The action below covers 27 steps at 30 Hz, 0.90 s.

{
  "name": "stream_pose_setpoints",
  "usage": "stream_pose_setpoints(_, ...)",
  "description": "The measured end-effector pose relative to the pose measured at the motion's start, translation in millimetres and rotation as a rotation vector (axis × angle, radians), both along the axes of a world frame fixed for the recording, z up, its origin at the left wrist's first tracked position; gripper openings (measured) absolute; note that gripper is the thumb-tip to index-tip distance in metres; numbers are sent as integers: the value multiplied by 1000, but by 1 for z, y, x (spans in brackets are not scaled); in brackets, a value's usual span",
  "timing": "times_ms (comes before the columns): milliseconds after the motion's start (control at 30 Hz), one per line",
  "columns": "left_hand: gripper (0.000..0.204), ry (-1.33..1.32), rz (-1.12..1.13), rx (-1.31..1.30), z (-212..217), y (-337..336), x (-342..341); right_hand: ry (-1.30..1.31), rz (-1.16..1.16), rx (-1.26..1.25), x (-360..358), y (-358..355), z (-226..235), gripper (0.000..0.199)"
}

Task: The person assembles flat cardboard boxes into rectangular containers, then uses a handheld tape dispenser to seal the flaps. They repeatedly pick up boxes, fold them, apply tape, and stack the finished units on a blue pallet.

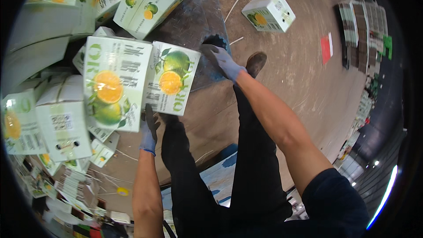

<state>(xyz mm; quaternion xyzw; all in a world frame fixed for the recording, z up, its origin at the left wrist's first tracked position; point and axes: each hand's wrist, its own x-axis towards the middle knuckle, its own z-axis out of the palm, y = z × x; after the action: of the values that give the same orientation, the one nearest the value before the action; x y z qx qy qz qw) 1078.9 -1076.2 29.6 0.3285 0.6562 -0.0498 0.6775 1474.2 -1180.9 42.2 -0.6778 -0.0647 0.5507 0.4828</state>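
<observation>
Overlapping along one edge, two white cartons are seen side by side before the standing person. The larger-looking left carton (115,83) is printed with a cut orange, a green fruit, dark text panels and green lettering; on the smaller-looking right carton (172,78), placed between the gloved hands, the same motifs are repeated. At its upper right corner the right hand (224,60) is held with bent fingers, though whether anything is gripped cannot be told; at its lower left edge the left hand (150,131) is spread, thumb apart from fingers. Below, a broad brown floor (304,75) is marked with scuffs and partly covered by a dark, blue-edged plate (194,22); the room's far right is lit by a bright strip (387,198). The left side is crowded by a heap of similar cartons (64,119), some tilted. Flattened cardboard (357,28) is stacked at upper right, a lone carton (269,13) is set well apart, and a red-and-white sheet (326,49) and a small yellow roll (123,191) are also seen.
</observation>
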Motion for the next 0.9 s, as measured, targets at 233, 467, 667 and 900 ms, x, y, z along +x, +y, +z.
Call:
stream_pose_setpoints(233,73,-320,671,155,-41,-61,76,129,402,271,20,57,-150,32)
stream_pose_setpoints(467,65,-135,659,-29,5,-177,175,325,494,-305,116,-1,11,47)
stream_pose_setpoints(667,42,-99,730,-351,-33,-224,234,-192,1038,-392,166,17,89,77)
stream_pose_setpoints(900,37,-82,694,-297,6,-271,257,-888,1384,-174,136,12,68,50)
